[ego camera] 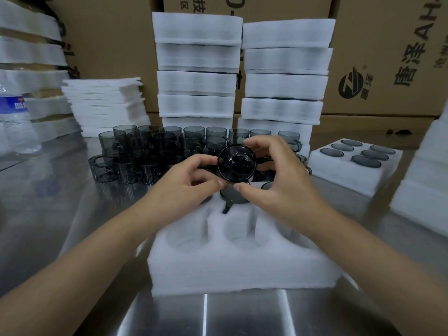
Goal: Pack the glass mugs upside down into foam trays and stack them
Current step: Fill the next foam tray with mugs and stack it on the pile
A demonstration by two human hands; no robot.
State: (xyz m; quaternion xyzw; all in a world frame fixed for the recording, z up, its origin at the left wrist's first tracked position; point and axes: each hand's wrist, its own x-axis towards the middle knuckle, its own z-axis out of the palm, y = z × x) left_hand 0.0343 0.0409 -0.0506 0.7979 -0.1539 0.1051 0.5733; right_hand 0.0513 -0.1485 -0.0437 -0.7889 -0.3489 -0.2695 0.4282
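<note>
A smoky grey glass mug is held on its side above the near foam tray, its round opening facing me. My left hand pinches its left rim and my right hand curls round its right side. Under it, another mug sits upside down in a back pocket of the tray, handle pointing toward me. The front pockets of the tray hold nothing. Several loose mugs stand in rows on the steel table behind my hands.
A filled foam tray with upside-down mugs lies at right. Two tall stacks of packed trays stand behind the mugs, flat foam sheets at back left, a water bottle at far left, cardboard boxes behind.
</note>
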